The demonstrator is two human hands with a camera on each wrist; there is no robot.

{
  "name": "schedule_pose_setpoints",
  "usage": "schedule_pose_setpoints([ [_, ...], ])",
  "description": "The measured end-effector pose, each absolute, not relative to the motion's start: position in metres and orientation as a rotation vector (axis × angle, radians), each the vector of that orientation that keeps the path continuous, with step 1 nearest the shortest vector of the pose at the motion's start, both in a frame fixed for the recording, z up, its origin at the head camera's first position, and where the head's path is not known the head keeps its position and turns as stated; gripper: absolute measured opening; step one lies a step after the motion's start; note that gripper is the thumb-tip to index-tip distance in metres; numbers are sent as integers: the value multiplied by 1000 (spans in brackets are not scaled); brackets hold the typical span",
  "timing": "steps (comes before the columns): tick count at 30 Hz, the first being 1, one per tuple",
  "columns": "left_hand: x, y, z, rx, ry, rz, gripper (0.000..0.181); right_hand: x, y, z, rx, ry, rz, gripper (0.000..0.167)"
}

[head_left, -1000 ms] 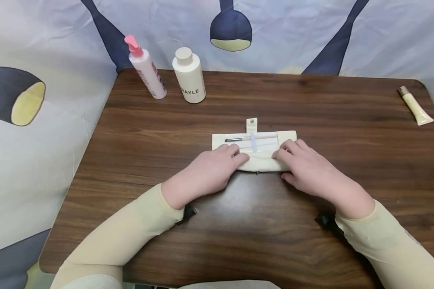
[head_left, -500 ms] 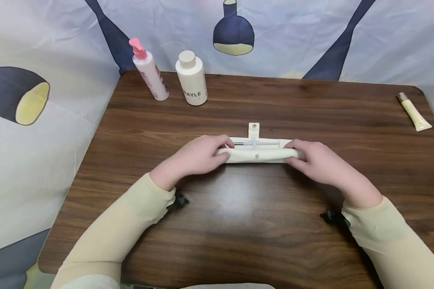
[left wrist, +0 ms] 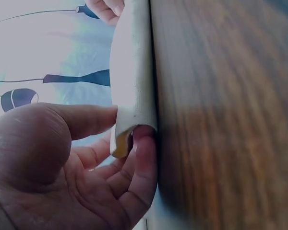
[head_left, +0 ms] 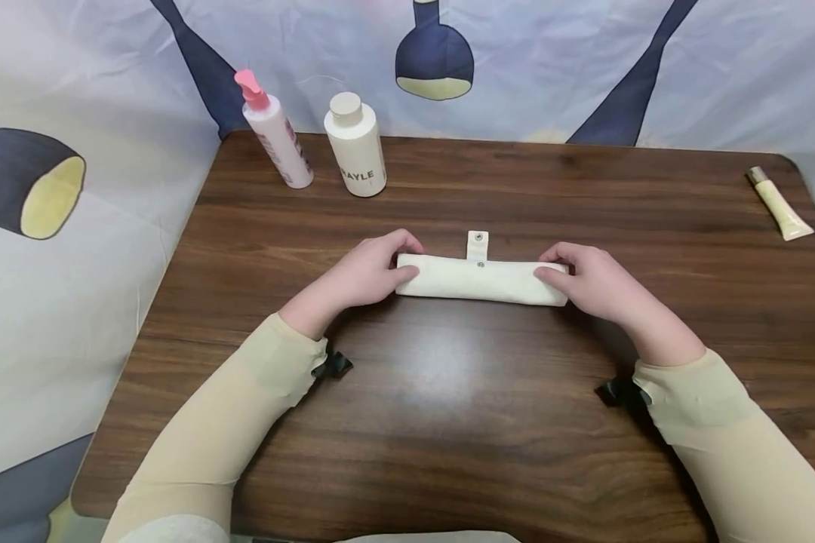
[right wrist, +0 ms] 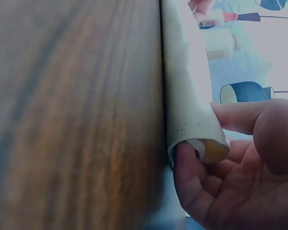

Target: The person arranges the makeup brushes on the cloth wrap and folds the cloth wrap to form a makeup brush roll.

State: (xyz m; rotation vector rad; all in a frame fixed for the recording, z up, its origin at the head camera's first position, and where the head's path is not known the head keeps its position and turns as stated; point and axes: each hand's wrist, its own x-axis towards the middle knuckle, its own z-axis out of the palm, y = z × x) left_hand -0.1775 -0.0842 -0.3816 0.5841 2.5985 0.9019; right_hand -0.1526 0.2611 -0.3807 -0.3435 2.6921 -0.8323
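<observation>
A cream fabric brush roll (head_left: 478,281) lies rolled up on the table, its snap strap (head_left: 477,245) sticking out flat behind it. One metal snap shows on the strap and another on the roll's upper edge. My left hand (head_left: 373,268) grips the left end, thumb on the near face and fingers round the far side. At the right end my right hand (head_left: 591,283) holds it the same way. In the left wrist view a fingertip (left wrist: 145,155) is tucked into the roll's open end; the right wrist view has a finger (right wrist: 186,163) there too. The brushes inside are hidden.
A pink-topped pump bottle (head_left: 278,139) and a white capped bottle (head_left: 356,147) stand at the table's back left. Far right lies a small cream tube (head_left: 779,204). A patterned cloth (head_left: 516,68) hangs behind the wooden table (head_left: 448,452).
The near edge of the roll has been turned over away from me, covering the brush and pockets. Both hands have moved outward to its ends and farther from me.
</observation>
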Motion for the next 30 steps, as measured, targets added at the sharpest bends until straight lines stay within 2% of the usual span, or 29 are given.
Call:
schedule_pose_setpoints([
  [4,-172,-76,-382,587,2683,772,28,-156,260,-381,-268,2667,-828,31],
  [7,-160,-67,-378,722,2815,554,33,-157,258,-380,-238,2668,-825,30],
  [12,-132,-57,-367,1032,2708,160,68,-158,254,-375,-208,2676,-793,32],
  [15,-121,-54,-366,1060,2594,71,87,-160,253,-373,-192,2690,-774,34],
  [23,-120,-53,-371,1020,2583,49,90,-162,253,-374,-209,2751,-733,35],
  [27,-124,-52,-373,1035,2588,51,86,-159,249,-375,-268,2872,-664,28],
  [30,-126,-50,-375,1037,2576,20,83,-157,241,-376,-320,2941,-581,15],
])
